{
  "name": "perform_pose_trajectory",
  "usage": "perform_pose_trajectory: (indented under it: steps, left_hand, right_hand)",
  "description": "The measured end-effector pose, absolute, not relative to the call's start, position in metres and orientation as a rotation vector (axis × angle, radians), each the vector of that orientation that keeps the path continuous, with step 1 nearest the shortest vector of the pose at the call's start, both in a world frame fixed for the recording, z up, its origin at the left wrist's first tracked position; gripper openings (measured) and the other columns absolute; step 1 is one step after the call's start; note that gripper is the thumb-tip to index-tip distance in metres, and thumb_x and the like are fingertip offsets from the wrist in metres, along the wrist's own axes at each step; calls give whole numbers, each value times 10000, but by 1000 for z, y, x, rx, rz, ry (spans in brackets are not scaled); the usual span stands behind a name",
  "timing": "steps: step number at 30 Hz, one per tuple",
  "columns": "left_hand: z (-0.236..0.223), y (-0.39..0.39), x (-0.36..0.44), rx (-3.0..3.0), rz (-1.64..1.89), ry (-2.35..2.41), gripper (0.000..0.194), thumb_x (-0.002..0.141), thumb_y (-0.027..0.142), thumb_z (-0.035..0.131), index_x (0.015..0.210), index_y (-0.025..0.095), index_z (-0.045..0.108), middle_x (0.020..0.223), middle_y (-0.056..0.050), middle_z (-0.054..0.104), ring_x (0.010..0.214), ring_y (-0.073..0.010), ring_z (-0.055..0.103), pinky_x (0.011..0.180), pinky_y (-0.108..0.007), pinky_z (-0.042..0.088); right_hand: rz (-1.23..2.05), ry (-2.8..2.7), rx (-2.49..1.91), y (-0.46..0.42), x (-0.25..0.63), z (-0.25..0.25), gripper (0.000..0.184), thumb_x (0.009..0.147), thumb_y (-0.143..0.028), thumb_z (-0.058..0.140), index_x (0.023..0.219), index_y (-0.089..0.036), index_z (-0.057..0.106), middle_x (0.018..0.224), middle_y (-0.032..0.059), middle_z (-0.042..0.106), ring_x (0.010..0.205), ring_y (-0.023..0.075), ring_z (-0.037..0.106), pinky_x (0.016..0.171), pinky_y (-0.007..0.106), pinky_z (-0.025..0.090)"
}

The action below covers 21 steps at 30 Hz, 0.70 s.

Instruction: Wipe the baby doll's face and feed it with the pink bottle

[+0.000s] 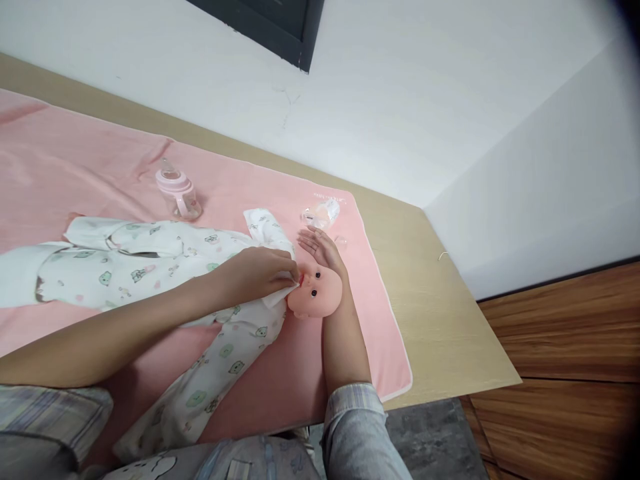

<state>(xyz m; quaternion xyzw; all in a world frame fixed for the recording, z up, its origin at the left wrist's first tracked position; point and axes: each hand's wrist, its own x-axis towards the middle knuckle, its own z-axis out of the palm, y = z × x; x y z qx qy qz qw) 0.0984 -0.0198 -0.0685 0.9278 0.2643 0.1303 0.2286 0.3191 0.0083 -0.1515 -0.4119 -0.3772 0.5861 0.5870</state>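
Note:
A baby doll (324, 291) lies on its back on a pink mat (230, 170), dressed in a white printed outfit (170, 257). Its head rests against my right wrist and forearm. Beyond the head, my right hand (320, 248) is open, palm up, with its fingers stretched out. At the doll's mouth and chin, my left hand (267, 272) pinches a white cloth (281, 295). Whether this cloth is loose or part of the collar, I cannot tell. One sleeve of the outfit hangs toward me over the mat's near side.
A pink-lidded baby bottle (179, 195) with a handle stands on the mat behind the doll. Near my right fingertips lies a clear plastic item (323, 213), with a small clear piece (341, 241) beside it. The wooden table (430, 300) meets a white wall behind; wood-grain panels (565, 333) are at right.

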Motion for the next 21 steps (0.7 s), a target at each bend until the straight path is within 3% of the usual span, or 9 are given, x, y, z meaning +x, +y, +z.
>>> perform_pose_trajectory:
  steps: [10,21]
  left_hand:
    - [-74,-11,98,2627,409,750,194,925,203,526,869,175,709,872,-34,658,774,-195,607,669,-286,372]
    - [-83,-9,102,2715,555,725,272,958,236,446,832,161,675,895,-61,650,781,-196,573,676,-305,374]
  right_hand:
    - [1365,-887,-917,6,318,-150,285,882,-346,588,1119,-188,587,1150,50,670,1151,174,608,1106,412,411]
    - [1368,-886,-944,5,318,-146,244,908,-280,513,1118,-177,583,1136,57,679,1153,179,619,1098,408,416]
